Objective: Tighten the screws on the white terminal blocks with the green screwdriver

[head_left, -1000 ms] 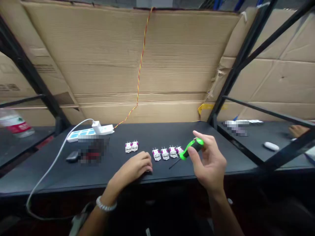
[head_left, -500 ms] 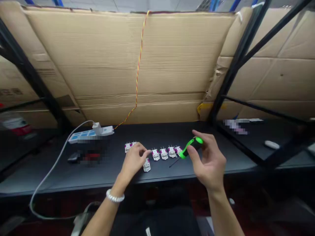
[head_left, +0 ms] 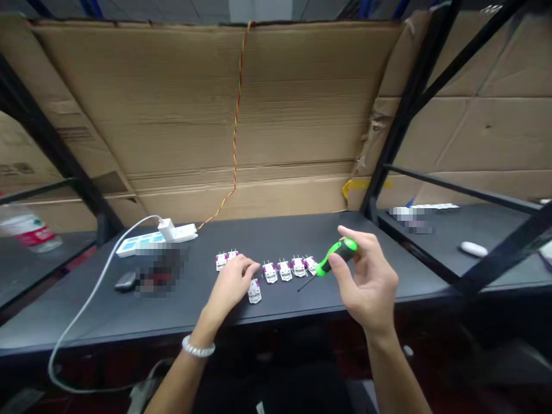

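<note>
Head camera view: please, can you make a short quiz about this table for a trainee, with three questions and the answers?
1. True or false: the right hand holds a screwdriver with a green and black handle.

2. Multiple choice: how many white modules stand in the row nearest to the screwdriver's tip?
A. two
B. four
C. seven

3. Fill in the blank: the bead bracelet is on the wrist of the ____ hand.

Key: 1. true; 2. B; 3. left.
</note>
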Available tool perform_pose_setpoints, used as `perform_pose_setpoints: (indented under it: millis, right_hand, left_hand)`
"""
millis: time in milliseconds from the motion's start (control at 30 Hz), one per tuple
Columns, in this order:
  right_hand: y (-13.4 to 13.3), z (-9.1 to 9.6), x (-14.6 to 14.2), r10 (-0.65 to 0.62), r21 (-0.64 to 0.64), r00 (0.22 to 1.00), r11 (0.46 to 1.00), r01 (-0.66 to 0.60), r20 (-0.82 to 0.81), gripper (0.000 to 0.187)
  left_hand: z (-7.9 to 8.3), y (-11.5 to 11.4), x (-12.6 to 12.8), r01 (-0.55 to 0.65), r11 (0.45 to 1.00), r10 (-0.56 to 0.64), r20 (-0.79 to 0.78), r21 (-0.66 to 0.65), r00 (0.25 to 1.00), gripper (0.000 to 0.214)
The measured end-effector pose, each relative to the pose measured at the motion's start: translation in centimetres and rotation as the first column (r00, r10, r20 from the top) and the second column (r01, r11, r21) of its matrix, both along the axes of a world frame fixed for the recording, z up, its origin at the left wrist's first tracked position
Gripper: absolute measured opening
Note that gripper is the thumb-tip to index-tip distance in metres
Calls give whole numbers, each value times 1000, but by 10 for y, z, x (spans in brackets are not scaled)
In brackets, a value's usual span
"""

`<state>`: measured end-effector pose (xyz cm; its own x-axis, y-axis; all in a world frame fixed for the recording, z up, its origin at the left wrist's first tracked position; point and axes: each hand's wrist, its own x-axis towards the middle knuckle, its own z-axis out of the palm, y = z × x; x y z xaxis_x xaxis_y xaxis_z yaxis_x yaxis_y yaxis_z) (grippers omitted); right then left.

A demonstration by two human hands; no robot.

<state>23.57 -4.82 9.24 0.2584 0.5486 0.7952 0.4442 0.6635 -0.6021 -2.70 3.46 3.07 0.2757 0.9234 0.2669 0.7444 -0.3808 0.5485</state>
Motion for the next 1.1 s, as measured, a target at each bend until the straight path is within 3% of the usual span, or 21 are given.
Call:
perform_pose_setpoints:
  millis: [167, 233, 300, 367, 433, 467, 500, 533, 567, 600, 700, 767, 900, 1000, 1100]
  right_hand:
    - [4, 0, -6, 66, 15, 996, 998, -65, -66, 41]
    - [6, -1, -12, 73, 20, 992, 997, -71, -105, 38]
    - [6, -4, -21, 79, 53, 973, 996, -69, -218, 37]
    - [4, -8, -32, 100, 99, 917, 993, -67, -386, 37]
    - [-2, -11, -44, 133, 121, 840, 989, -81, -526, 36]
    - [-6, -13, -50, 144, 125, 805, 988, -87, -576, 36]
    - [-11, -15, -55, 149, 107, 778, 989, -105, -610, 36]
    - [-15, -16, -60, 151, 78, 756, 988, -131, -636, 36]
    - [-19, -17, -64, 148, 33, 742, 985, -167, -654, 36]
    - [-23, -18, -69, 145, 6, 726, 982, -191, -672, 36]
    - [-31, -19, -80, 196, -20, 664, 953, -303, -722, 34]
    - [-33, -19, -87, 209, 9, 635, 953, -303, -744, 33]
    - [-35, -18, -91, 253, 102, 632, 959, -266, -733, 32]
    - [-36, -17, -87, 289, 171, 668, 956, -238, -686, 28]
    - [-35, -15, -80, 239, 207, 746, 969, -138, -622, 26]
  left_hand:
    - [17, -20, -27, 216, 976, -215, 58, -1, 975, 27]
    - [26, -37, -24, 221, 975, -221, 106, 14, 969, 23]
    - [30, -59, -10, 288, 956, -272, 201, -56, 941, 25]
    - [27, -83, 13, 494, 861, -444, 296, -121, 846, 22]
    - [16, -102, 40, 664, 748, -599, 410, -20, 688, 26]
    - [10, -109, 53, 643, 755, -622, 448, 127, 642, 49]
    - [5, -114, 65, 580, 772, -630, 438, 262, 641, 81]
    - [1, -116, 77, 538, 754, -656, 383, 376, 650, 102]
    - [-1, -117, 86, 531, 721, -679, 303, 444, 669, 114]
    - [-1, -116, 94, 518, 725, -665, 262, 455, 700, 123]
    - [5, -115, 110, 386, 717, -595, 222, 580, 772, 113]
    - [9, -118, 116, 271, 712, -530, 244, 647, 812, 97]
    - [8, -128, 117, 138, 753, -403, 284, 644, 870, 69]
    - [2, -130, 114, 216, 752, -458, 258, 623, 851, 55]
    - [-7, -130, 113, 313, 763, -499, 208, 565, 841, 74]
